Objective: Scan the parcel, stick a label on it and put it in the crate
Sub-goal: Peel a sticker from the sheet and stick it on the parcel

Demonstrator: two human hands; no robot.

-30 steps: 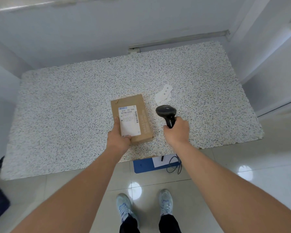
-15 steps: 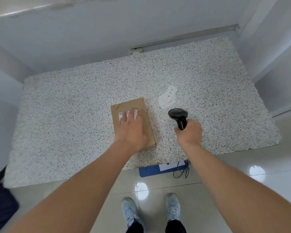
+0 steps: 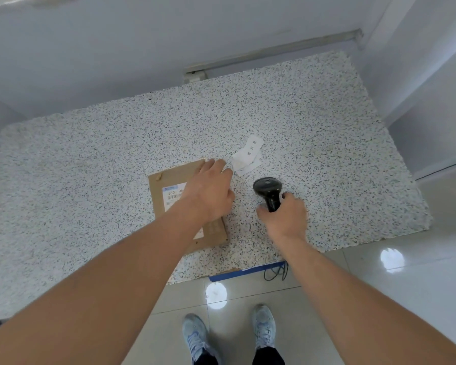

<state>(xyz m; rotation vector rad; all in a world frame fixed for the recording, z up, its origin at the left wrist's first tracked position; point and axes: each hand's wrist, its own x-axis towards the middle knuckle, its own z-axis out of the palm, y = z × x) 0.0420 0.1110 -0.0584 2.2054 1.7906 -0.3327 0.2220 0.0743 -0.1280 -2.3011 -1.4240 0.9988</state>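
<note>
A flat brown cardboard parcel [image 3: 166, 206] with a white shipping label lies on the speckled table [image 3: 90, 180] near its front edge. My left hand [image 3: 211, 191] stretches across the parcel's far right corner, fingers apart, fingertips close to a small pile of white labels [image 3: 248, 156] to the right of the parcel. It holds nothing. My right hand [image 3: 284, 217] grips the handle of a black barcode scanner [image 3: 267, 187], which sits low on the table to the right of the parcel.
A blue crate [image 3: 237, 272] shows partly under the table's front edge, with the scanner's black cable [image 3: 274, 273] hanging beside it. White walls close in behind and to the right. My feet stand on the glossy tiled floor.
My left hand left the parcel's near end, slid over its top and now reaches past its far right corner toward the labels. The scanner in my right hand has lowered toward the table.
</note>
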